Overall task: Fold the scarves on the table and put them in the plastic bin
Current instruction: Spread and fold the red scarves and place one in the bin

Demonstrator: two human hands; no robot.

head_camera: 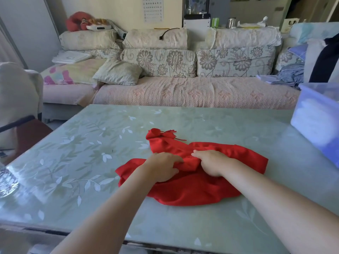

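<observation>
Left fingers (pixel 177 159) curled, pinching a raised ridge of the red scarf (pixel 192 188); right fingers (pixel 197 154) curled down into the same ridge from the other side; left hand (pixel 162 166) and right hand (pixel 211 163) nearly touching, both on top of the cloth; scarf lies crumpled and unfolded mid-table (pixel 73 143), tasselled end trailing toward the far side; plastic bin (pixel 317 107) at the table's right edge, well apart from the scarf, something white and blurred inside; sofa (pixel 183 92) behind.

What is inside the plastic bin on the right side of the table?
Through the cloudy wall of the plastic bin something white shows, too blurred to name. The rest of the inside is hidden by the picture's edge.
</observation>
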